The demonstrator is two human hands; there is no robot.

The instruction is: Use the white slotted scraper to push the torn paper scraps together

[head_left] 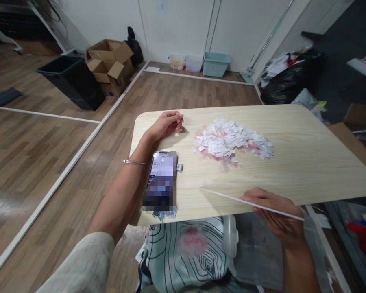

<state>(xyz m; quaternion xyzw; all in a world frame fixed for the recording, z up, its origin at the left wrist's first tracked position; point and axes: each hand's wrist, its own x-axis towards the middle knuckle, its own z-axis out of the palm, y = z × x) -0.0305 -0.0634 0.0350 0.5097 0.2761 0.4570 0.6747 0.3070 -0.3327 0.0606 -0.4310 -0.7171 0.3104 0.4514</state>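
My right hand (273, 211) is closed around a thin white stick (222, 195) at the table's near edge. The stick's far tip points left, low over the tabletop. My left hand (167, 125) rests at the table's far left with its fingers curled and pressed together; whatever may be in them is too small to make out. To its right lies a heap of small white paper squares (228, 138), with pinkish translucent bits among them. Beside my left forearm a phone (161, 179) lies screen up, and a charm-like trinket (170, 212) sits below it.
The pale wooden table (308, 154) has rounded corners. Over my lap lies a patterned cloth (171, 260) with a pink patch, next to a clear plastic bin (256, 252). A black bin (73, 81), cardboard boxes (110, 61) and a teal tub (216, 65) stand on the floor beyond.
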